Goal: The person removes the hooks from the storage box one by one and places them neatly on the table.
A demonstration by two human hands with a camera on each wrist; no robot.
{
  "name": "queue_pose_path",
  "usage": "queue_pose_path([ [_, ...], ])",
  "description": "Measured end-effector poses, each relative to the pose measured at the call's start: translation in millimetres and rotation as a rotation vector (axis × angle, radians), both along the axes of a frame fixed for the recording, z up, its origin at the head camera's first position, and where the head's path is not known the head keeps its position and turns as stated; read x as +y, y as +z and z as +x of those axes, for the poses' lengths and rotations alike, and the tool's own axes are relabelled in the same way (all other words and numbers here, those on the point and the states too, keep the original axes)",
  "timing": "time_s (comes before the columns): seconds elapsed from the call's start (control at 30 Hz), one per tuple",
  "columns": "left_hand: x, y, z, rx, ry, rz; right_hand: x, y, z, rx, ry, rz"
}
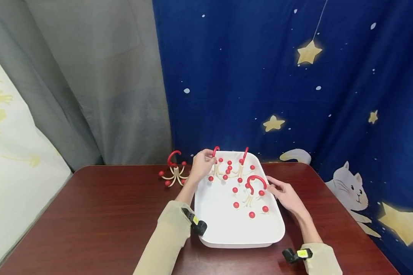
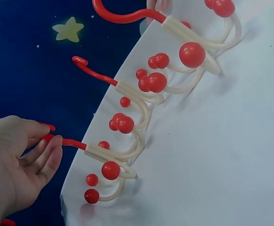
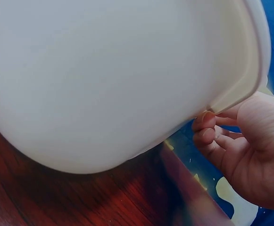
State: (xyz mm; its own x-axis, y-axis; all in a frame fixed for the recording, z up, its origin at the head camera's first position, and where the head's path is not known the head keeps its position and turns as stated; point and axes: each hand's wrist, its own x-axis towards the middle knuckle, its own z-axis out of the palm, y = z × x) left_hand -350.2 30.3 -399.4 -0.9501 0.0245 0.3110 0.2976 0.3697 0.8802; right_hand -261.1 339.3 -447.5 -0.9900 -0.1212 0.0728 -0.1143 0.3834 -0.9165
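My left hand (image 1: 201,165) pinches the red hooked top of a hanging hook rack (image 2: 99,152), which stands at the back left inside a white tray (image 1: 223,225). Each rack has a cream stem and curved cream arms tipped with red balls. A second rack (image 1: 240,172) stands beside it at the back right. Nearer me, on the right side of the tray, stands a third rack (image 1: 249,199). At the tray's right rim, my right hand (image 1: 286,195) grips the edge with curled fingers (image 3: 204,121).
A fourth rack (image 1: 176,175) stands on the dark red wooden table (image 1: 99,217), left of the tray near the back edge. Behind the table hang a grey curtain (image 1: 106,84) and a blue starry curtain (image 1: 234,76).
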Motion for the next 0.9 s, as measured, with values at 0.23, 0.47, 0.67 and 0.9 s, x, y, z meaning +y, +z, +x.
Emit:
queue_pose_path([
  [0.23,1.8,0.5,0.7,0.008,0.014,-0.004,-1,0.9,0.9,-0.003,0.001,0.008],
  [0.47,2.5,3.5,2.0,0.032,-0.002,-0.001,-1,0.6,1.5,-0.004,0.001,0.002],
  [0.67,-0.2,9.8,2.1,0.105,-0.014,0.014,-1,0.1,1.2,-0.009,-0.001,-0.002],
  [0.9,-3.4,21.5,7.0,0.159,-0.019,0.032,0,-1.1,0.0,0.009,0.003,0.001],
])
